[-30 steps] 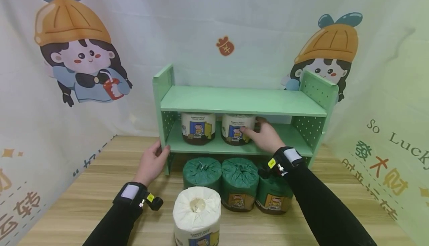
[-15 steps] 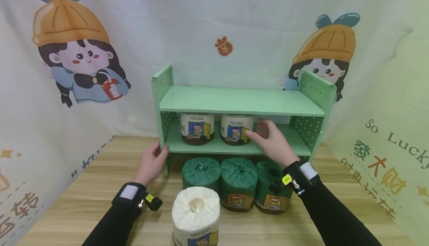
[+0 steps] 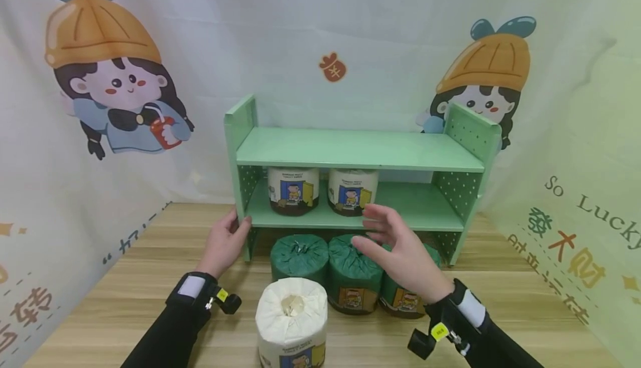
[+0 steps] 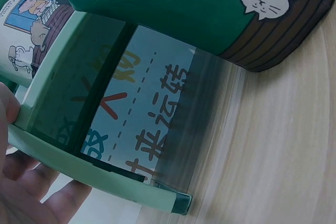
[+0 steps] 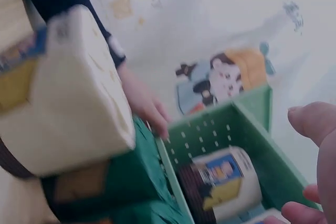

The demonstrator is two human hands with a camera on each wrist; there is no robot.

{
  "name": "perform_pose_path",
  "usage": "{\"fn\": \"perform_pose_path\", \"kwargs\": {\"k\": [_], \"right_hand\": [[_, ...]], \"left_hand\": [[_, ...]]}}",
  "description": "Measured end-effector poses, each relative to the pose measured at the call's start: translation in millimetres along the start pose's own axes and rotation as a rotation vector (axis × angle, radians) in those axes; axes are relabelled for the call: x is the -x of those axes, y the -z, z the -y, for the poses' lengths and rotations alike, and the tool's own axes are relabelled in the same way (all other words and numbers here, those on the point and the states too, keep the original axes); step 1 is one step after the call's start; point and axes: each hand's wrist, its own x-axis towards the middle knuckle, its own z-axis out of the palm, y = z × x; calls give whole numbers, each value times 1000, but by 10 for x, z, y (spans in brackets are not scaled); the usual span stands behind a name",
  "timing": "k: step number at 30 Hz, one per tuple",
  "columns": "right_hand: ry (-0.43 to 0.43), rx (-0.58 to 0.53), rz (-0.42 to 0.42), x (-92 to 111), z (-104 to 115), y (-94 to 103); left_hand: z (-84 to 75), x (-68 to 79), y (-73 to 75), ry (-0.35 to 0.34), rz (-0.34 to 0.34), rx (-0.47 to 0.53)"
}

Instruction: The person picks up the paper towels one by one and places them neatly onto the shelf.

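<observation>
My left hand grips the left side panel of a mint-green shelf rack. In the left wrist view its fingers lie behind the panel and the thumb is on the near side. My right hand holds nothing, thumb and fingers spread, over the green-wrapped toilet rolls and in front of the middle shelf. On that shelf stand two white-wrapped toilet rolls, a left one and a right one. Another white-wrapped toilet roll stands on the table at the front.
Three green-wrapped toilet rolls stand in a row before the rack: left, middle and right, the last partly hidden by my right hand. A wooden table lies beneath everything. A printed white curtain hangs behind and at both sides.
The right hand has let go of the right white roll on the shelf and drawn back toward me and down. The left hand keeps its grip on the rack.
</observation>
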Motion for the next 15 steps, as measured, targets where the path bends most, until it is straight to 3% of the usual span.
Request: {"fn": "perform_pose_path", "kwargs": {"k": [8, 15], "right_hand": [[0, -108, 153, 287, 70, -281], [-69, -120, 279, 453, -32, -548]], "left_hand": [[-8, -9, 3, 10, 7, -2], [-20, 6, 6, 7, 10, -1]]}}
